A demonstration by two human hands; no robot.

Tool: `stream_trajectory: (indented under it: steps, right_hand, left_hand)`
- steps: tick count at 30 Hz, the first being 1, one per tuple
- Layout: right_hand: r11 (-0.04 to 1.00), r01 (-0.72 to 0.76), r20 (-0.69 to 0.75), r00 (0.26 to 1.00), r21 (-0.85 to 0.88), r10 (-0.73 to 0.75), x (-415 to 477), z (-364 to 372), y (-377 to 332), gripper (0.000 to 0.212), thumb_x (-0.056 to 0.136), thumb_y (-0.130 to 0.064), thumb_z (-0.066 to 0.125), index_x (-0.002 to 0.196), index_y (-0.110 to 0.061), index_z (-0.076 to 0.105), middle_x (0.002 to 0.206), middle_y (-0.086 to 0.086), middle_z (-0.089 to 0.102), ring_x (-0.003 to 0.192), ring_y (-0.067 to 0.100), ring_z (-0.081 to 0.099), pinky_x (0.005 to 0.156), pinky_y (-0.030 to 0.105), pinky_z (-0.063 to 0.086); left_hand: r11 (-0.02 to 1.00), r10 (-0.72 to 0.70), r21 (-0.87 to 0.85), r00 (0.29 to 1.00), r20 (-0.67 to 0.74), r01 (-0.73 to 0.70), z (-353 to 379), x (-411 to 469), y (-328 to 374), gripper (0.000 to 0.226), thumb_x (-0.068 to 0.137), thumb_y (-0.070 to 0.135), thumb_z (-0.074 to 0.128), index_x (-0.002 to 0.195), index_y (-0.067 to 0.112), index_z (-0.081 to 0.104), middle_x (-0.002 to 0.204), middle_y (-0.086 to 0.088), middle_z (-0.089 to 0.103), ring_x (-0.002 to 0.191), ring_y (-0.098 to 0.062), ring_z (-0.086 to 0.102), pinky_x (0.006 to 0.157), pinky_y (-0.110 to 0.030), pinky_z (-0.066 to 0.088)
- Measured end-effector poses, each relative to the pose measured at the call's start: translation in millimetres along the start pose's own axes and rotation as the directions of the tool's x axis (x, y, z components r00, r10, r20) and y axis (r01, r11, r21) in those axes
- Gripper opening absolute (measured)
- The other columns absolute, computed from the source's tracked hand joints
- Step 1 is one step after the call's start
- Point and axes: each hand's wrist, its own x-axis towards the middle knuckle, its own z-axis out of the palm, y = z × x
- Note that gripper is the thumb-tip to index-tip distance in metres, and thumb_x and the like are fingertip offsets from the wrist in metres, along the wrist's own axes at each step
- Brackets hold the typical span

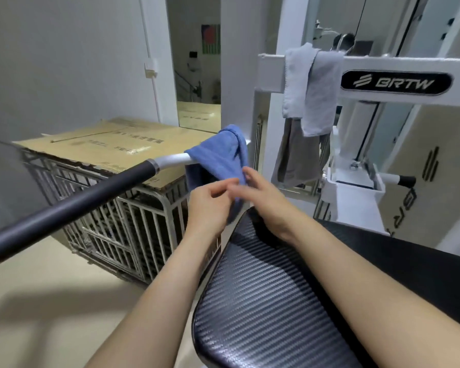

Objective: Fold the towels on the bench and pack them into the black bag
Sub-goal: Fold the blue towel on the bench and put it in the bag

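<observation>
Nearest the camera, low in the middle: black ribbed tabletop [263,301], padded and shiny. Just past its far end, two bare arms reaching out. Right hand [260,195] pinching the bottom edge of the blue towel [218,155]. Left hand [210,205] curled right beside it, fingertips meeting; too blurry to tell if also pinching.

Blue towel draped over the white end of a long bar [72,203] with a black grip, so hanging down in two flaps. Probably about to be pulled off the bar and brought down to the tabletop for folding.

Two more towels at upper right, thrown over a white machine frame [383,59]: a light grey towel [308,88] on top, a darker grey towel [290,155] hanging lower behind. Not yet fetched, by the look of it. No black bag anywhere in sight.

Left of the middle, a metal cage [133,216] with flat cardboard [98,142] on top. Pale floor, plain white walls, an open doorway at the top middle.
</observation>
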Motion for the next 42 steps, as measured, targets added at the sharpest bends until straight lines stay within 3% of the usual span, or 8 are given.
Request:
stream_trajectory:
  steps: [5,11,16,21,24,29,36,42]
  right_hand:
    - [0.931,0.211,-0.095,0.964,-0.298,-0.249,-4,-5,-12,0.014,0.086,-0.014,0.061,0.089,-0.001,0.062,0.066,0.001,0.052,0.059,0.008,0.046,0.057,0.023,0.039]
    - [0.738,0.279,-0.162,0.870,-0.615,-0.465,-42,-13,-5,0.012,0.084,-0.006,0.053,0.076,-0.008,0.061,0.066,0.009,0.058,0.063,0.017,0.050,0.061,0.035,0.042]
    - [0.964,0.161,-0.029,0.985,-0.210,-0.171,-111,-52,-10,0.015,0.087,-0.003,0.063,0.092,-0.015,0.071,0.087,0.001,0.071,0.083,0.009,0.062,0.075,0.021,0.049]
    - [0.998,0.061,-0.224,0.972,-0.022,-0.065,-178,-83,2,0.023,0.080,0.002,0.065,0.082,-0.018,0.077,0.083,0.001,0.073,0.077,0.012,0.066,0.074,0.023,0.051]
    - [0.954,0.085,-0.759,0.588,-0.287,-0.281,-195,-90,15,0.038,0.083,0.005,0.054,0.069,-0.028,0.068,0.071,-0.013,0.067,0.069,-0.001,0.059,0.072,0.017,0.046]
    - [0.868,-0.002,-0.863,0.110,-0.497,-0.494,-236,-102,22,0.032,0.080,-0.005,0.039,0.078,-0.036,0.048,0.085,-0.004,0.057,0.083,0.010,0.057,0.079,0.025,0.044]
    - [0.928,-0.304,-0.929,0.356,-0.217,-0.100,-288,-108,19,0.022,0.068,-0.022,0.051,0.050,-0.010,0.057,0.053,0.003,0.064,0.055,0.023,0.053,0.046,0.023,0.043]
    - [0.439,-0.760,-0.807,0.578,-0.480,0.119,-304,-100,-10,0.049,0.086,-0.046,0.057,0.054,-0.009,0.056,0.053,0.008,0.057,0.056,0.026,0.054,0.052,0.028,0.040]
  left_hand:
    - [0.997,0.055,-0.067,0.957,0.285,-0.038,3,-43,4,0.015,0.085,0.003,0.056,0.085,-0.002,0.070,0.069,-0.016,0.060,0.061,-0.022,0.050,0.059,-0.034,0.039]
    - [0.882,0.358,0.257,0.917,0.175,-0.394,-9,-63,12,0.020,0.073,0.004,0.060,0.075,0.016,0.075,0.069,0.004,0.071,0.065,-0.007,0.063,0.068,-0.032,0.052]
    - [0.427,0.576,0.673,0.755,0.313,-0.604,-28,-27,5,0.053,0.072,0.014,0.067,0.124,0.024,0.058,0.129,-0.001,0.055,0.119,-0.023,0.049,0.103,-0.040,0.037]
    - [0.350,0.403,0.622,0.712,0.575,-0.701,-23,-68,12,0.022,0.081,0.038,0.063,0.070,0.021,0.053,0.069,0.004,0.055,0.072,-0.023,0.054,0.067,-0.038,0.040]
    - [0.377,0.345,0.472,0.594,0.727,-0.797,-5,-117,24,0.044,0.085,0.050,0.058,0.061,0.020,0.035,0.052,0.001,0.039,0.055,-0.015,0.039,0.054,-0.035,0.032]
    - [0.338,0.092,0.347,0.397,0.913,-0.875,9,-158,19,0.040,0.087,0.053,0.055,0.069,0.019,0.044,0.059,0.002,0.048,0.060,-0.015,0.045,0.056,-0.034,0.036]
    - [0.802,-0.028,0.254,0.391,0.920,-0.541,8,-160,28,0.040,0.096,0.042,0.051,0.069,0.017,0.068,0.059,0.002,0.066,0.053,-0.010,0.059,0.061,-0.029,0.052]
    - [0.382,0.209,0.565,0.664,0.718,-0.731,81,-152,32,0.030,0.089,0.050,0.049,0.084,0.022,0.058,0.081,0.006,0.062,0.084,-0.022,0.055,0.066,-0.034,0.041]
